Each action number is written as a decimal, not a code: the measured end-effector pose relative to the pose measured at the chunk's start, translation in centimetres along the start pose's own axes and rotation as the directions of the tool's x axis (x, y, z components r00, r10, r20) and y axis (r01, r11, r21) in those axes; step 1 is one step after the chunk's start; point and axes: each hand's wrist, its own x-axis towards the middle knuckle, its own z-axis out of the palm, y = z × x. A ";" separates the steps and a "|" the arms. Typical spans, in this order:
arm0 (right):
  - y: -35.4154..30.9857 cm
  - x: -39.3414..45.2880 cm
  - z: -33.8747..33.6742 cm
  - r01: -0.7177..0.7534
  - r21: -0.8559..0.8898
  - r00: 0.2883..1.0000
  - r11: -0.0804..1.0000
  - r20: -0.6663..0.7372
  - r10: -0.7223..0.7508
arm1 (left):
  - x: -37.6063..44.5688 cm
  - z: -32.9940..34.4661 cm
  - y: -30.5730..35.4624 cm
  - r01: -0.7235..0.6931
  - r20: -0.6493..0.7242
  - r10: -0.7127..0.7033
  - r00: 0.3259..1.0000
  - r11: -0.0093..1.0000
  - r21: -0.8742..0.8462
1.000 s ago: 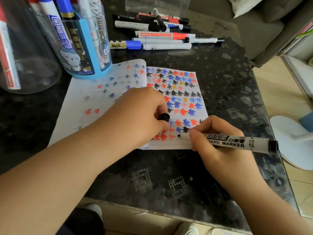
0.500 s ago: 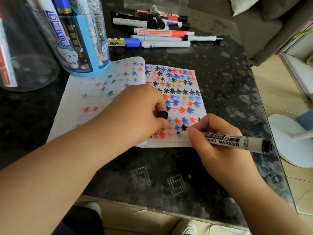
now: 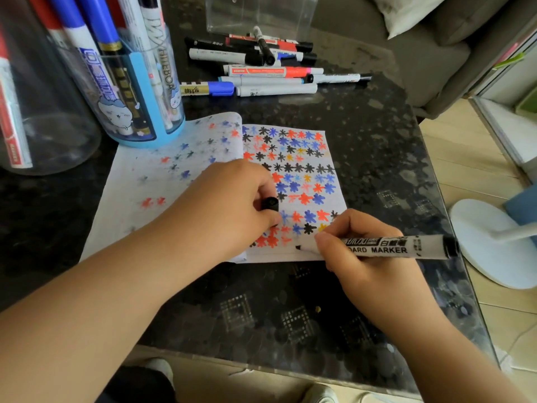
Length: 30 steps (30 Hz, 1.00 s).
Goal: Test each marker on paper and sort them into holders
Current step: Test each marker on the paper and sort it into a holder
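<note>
Now, on a dark speckled glass-topped table, spread flat: a white lined paper sheet crowded with red, blue, black and yellow test stars, left page curling at the fold. Kept flat, most likely, so that each nib meets an even surface.

Beyond the paper's far-left corner: a large clear round holder and, just touching that corner, a clear holder with a blue base and cartoon print, both already stocked with upright markers. Placed within reach of the sheet, presumably for dropping a pen in straight after its test. Beyond the far edge, well apart: a clear square box, and before it a loose heap of capped markers waiting their turn.

Over the paper's middle: the left hand, resting on the sheet and pinning it, fingers curled round a small black cap. Kept in hand, likely for quick recapping.

At the near-right corner: the right hand, fingers clamped in a writing grip on a white board marker with black print, barrel lying low and pointing right. Black nib on or just above the bare bottom strip; contact hard to tell.

Compared with half a second ago: nib dropped a little farther below the last black star. Left hand and cap unchanged.
</note>
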 end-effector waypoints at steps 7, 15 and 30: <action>-2.0 0.2 -1.9 0.092 0.346 0.996 0.934 -0.045 -0.082 | -0.4 -1.6 0.9 0.203 0.098 -0.202 0.975 0.608 -0.767; -3.9 0.1 -2.6 0.157 0.475 0.983 0.866 -0.160 -0.091 | -1.8 -2.2 2.5 0.329 0.305 -0.131 0.943 0.262 -0.907; -4.8 -0.5 -0.7 0.179 0.462 0.976 0.869 -0.197 -0.096 | -3.9 -1.7 3.3 0.276 0.286 -0.010 0.958 0.302 -0.912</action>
